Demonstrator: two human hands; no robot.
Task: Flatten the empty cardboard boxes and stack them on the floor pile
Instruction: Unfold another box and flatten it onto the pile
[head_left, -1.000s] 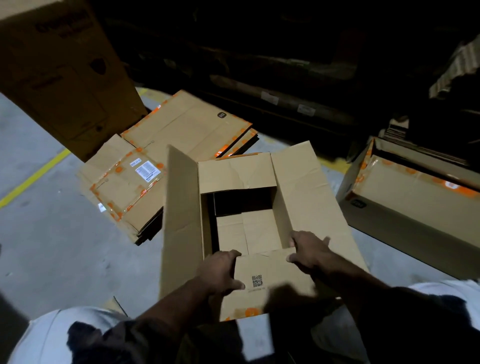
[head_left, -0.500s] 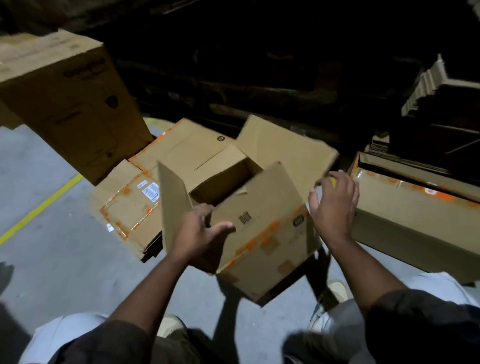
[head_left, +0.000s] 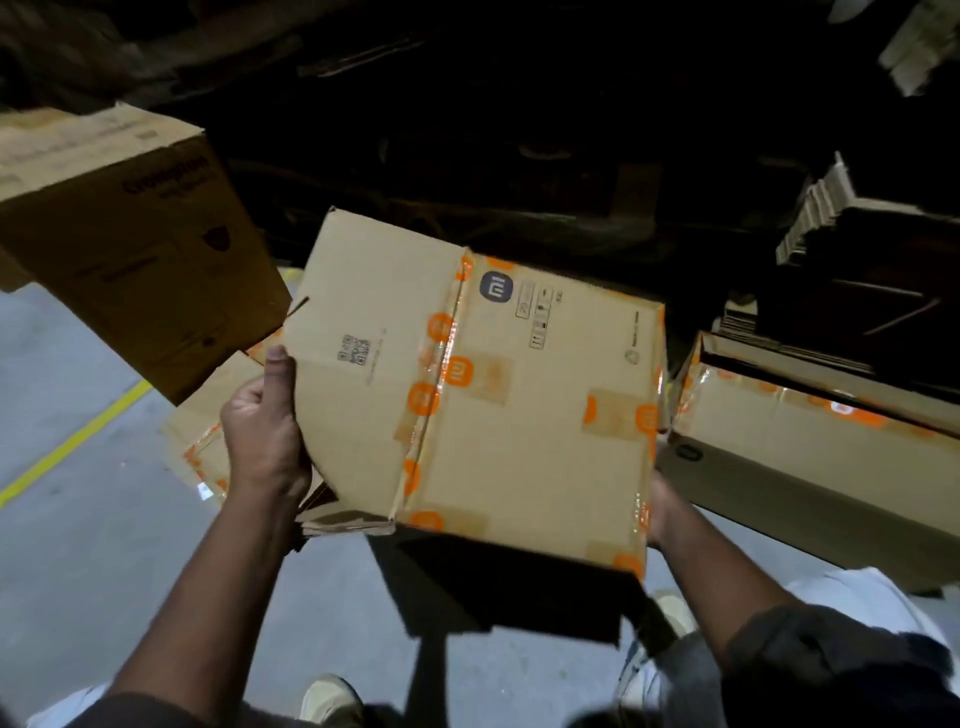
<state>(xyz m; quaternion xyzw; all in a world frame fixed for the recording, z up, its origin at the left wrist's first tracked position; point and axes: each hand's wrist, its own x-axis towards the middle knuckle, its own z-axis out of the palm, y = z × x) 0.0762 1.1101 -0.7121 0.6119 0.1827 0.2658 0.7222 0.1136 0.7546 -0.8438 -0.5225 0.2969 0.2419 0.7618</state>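
hands (head_left: 262, 431) grip taped, creased rectangular cardboard box (head_left: 488, 395) above floor.

Three unflattened boxes (head_left: 483, 395) (one held), two hands (head_left: 262, 421), one flat pile (head_left: 208, 447).

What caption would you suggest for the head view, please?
Both hands, left hand and right hand, hold a taped cardboard box above the floor pile.

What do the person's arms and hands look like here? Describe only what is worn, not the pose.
Both forearms are bare. The left hand and right hand show no gloves; no rings or watch are visible, though the right hand is mostly hidden. Dark grey sleeves are pushed up near the elbows, with a rumpled cuff on the right arm. No markings show.
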